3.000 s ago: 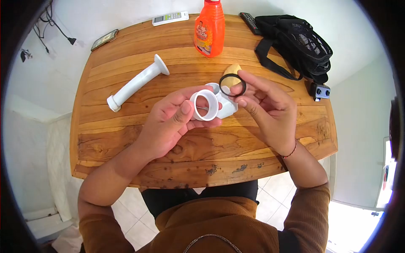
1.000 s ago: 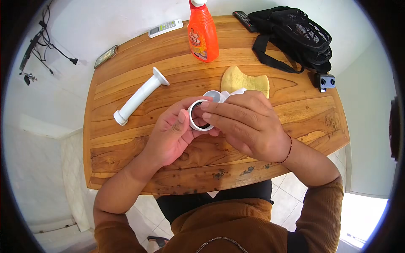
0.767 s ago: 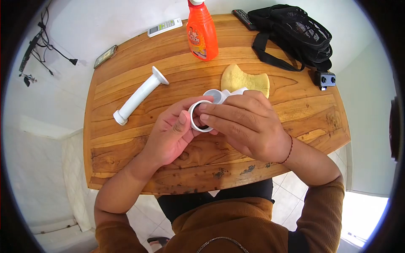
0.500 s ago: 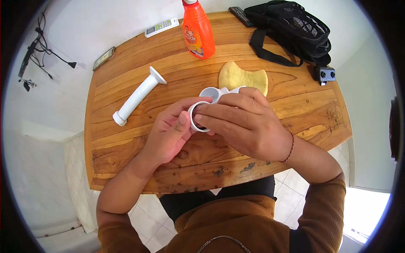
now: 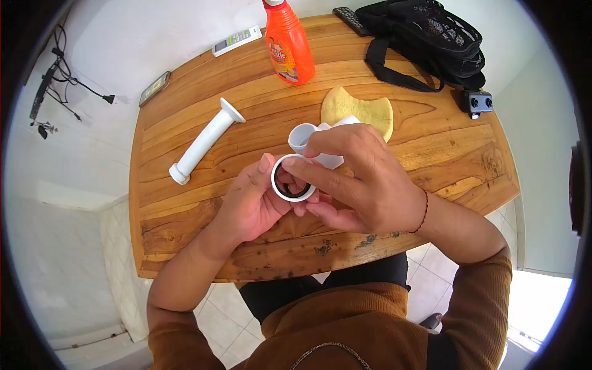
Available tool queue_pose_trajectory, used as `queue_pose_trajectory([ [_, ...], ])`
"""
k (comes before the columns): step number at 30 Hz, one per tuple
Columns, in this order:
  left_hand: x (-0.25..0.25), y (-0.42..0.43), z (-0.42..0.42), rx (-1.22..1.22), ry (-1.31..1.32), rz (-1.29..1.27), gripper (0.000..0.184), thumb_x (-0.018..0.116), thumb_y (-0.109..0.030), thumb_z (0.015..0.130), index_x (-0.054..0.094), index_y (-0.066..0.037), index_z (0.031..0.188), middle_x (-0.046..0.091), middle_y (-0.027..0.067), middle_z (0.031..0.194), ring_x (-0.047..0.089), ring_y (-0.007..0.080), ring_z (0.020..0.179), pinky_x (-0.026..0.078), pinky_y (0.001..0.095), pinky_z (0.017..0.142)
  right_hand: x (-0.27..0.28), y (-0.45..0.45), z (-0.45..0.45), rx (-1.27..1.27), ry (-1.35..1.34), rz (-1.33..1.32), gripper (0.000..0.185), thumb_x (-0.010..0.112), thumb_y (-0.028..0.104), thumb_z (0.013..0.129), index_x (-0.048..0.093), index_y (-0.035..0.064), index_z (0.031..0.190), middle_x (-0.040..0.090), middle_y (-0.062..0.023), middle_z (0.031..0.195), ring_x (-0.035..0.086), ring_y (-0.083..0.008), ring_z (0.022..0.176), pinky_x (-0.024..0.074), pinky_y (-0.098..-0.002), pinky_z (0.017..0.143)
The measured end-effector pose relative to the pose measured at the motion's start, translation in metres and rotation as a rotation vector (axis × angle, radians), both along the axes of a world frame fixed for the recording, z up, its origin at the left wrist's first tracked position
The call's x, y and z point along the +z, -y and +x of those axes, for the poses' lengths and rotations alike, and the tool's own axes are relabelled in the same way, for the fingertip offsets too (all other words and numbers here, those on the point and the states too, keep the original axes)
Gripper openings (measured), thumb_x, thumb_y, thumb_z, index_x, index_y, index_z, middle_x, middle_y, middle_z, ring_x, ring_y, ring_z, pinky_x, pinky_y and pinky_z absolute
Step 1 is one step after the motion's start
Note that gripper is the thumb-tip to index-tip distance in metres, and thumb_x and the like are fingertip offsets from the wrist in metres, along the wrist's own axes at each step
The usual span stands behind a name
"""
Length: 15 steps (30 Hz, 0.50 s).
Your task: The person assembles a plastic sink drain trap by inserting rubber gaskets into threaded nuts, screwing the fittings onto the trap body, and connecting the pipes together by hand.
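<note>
My left hand (image 5: 250,206) holds a white plastic ring nut (image 5: 275,188) above the table, its opening facing up toward me. A black rubber seal (image 5: 295,197) lines the inside, and fingers show through the hole. My right hand (image 5: 379,185) closes on the same ring from the right, index fingertip at the inner rim and thumb low on the near side. Just behind, a white branched pipe fitting (image 5: 300,136) lies on the table, partly hidden by my right hand. A white flanged pipe (image 5: 203,145) lies to the left.
The wooden table (image 5: 179,222) also carries a yellow sponge (image 5: 364,114), an orange spray bottle (image 5: 290,49), a white remote (image 5: 237,41), a phone (image 5: 155,89), a black remote (image 5: 350,20), a black bag (image 5: 425,43) and a small camera (image 5: 478,103). Cables (image 5: 61,74) hang at left.
The ring nut has tilted to face me more, showing its seal. My right fingers have drawn back from inside it to the rim, uncovering more of the fitting behind.
</note>
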<state>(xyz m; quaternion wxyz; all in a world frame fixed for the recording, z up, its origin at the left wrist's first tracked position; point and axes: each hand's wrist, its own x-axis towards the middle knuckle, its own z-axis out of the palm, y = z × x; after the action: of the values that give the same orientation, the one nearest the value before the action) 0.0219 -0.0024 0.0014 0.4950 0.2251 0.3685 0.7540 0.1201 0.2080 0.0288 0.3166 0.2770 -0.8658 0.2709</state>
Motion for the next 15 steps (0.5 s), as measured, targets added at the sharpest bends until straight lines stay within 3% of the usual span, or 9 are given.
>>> queue_pose_trajectory([
  [5, 0.0002, 0.0006, 0.0021, 0.01, -0.012, -0.04, 0.064, 0.031, -0.054, 0.11, 0.058, 0.002, 0.125, 0.062, 0.0082, 0.102, 0.063, 0.0164, 0.094, 0.053, 0.0294, 0.073, 0.0005, 0.0, -0.0002, 0.016, -0.003, 0.006, 0.049, 0.08, 0.019, 0.078, 0.071, 0.0096, 0.126, 0.059, -0.0099, 0.118, 0.059, -0.0296, 0.105, 0.0473, -0.0429, 0.088],
  [15, -0.0014, -0.0002, 0.0031, -0.001, 0.062, -0.03, 0.066, 0.03, -0.055, 0.11, 0.059, 0.004, 0.122, 0.066, 0.0132, 0.1, 0.063, 0.0175, 0.089, 0.053, 0.028, 0.074, -0.0029, -0.0005, -0.0009, 0.025, -0.027, -0.013, 0.045, 0.081, 0.02, 0.079, 0.073, 0.0111, 0.123, 0.059, -0.0097, 0.119, 0.059, -0.0297, 0.105, 0.0464, -0.0445, 0.089],
])
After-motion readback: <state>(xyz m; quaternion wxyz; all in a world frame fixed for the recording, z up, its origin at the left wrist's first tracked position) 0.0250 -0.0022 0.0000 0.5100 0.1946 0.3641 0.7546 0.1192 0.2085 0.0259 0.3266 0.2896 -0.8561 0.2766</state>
